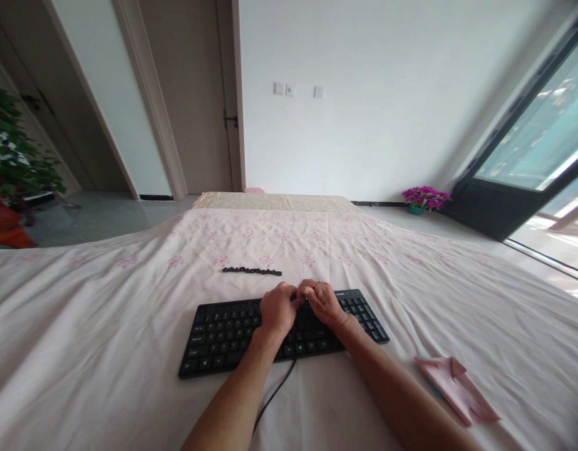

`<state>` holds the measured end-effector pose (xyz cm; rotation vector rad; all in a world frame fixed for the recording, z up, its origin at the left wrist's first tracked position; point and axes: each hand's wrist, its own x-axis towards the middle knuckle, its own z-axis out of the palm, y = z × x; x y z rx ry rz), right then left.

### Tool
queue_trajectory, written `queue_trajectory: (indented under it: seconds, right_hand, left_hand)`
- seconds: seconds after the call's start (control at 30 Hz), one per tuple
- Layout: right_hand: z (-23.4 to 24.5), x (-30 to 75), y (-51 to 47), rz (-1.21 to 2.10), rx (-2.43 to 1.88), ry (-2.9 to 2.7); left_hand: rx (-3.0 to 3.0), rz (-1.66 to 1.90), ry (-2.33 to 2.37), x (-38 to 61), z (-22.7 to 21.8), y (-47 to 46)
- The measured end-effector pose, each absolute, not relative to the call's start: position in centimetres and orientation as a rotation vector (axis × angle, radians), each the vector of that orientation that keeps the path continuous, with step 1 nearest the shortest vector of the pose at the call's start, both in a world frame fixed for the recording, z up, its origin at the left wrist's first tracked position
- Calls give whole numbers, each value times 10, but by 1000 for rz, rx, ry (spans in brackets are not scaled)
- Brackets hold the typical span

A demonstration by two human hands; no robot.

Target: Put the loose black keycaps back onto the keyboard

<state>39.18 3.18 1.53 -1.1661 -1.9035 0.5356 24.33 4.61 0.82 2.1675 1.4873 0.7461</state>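
Observation:
A black keyboard (223,335) lies on a pale pink sheet, its cable running toward me. Above its middle, my left hand (277,308) is closed, thumb and fingers pinched together. My right hand (322,302) meets it fingertip to fingertip, also closed, just over the upper keys. A thin wire-like edge (314,279) shows behind the right knuckles; its kind cannot be made out. Whatever the fingertips pinch is hidden. Beyond the keyboard, small black pieces that look like keycaps (252,271) lie in a row on the sheet.
To the right lie a folded pink cloth (458,385) and a long white handle (408,322) partly under it. The flower-printed sheet (129,300) is wrinkled. Farther off are a pot of purple flowers (427,197), a leafy plant (16,150) and a door (185,94).

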Motion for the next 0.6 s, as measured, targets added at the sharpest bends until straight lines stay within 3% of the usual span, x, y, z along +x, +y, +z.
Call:
queue_trajectory:
  seconds: [0.4,0.6]
  right_hand:
    - [15,390,26,417,-1153,-1711]
    - [20,387,19,346,-1043,-1776]
  left_hand:
    - [2269,666,1376,247,20,39]
    - [2179,813,1411,244,14,39]
